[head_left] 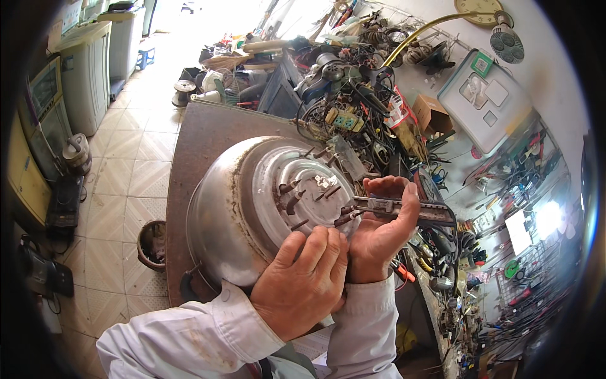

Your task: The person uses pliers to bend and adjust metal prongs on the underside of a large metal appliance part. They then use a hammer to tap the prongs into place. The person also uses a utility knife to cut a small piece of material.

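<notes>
A dented steel pot [214,196] lies bottom-up on a brown worktable [189,139], its ringed, stained base [303,177] carrying several short metal posts. My left hand [303,278] is at the near edge of the base, fingers curled and pressed together; what they grip is hidden. My right hand [385,240], at the pot's right, has its thumb raised along a long metal tool [394,207] with a slotted body and fingers curled behind it. The tool's narrow end reaches the base beside a post. A black handle [188,284] sits at the pot's lower left.
Heaped wires, tools and parts [341,88] crowd the back and right. A cardboard box [429,114] and hanging lamp [505,41] are right. At left, a bowl [151,246] stands on the tiled floor [107,215] near white appliances [85,76].
</notes>
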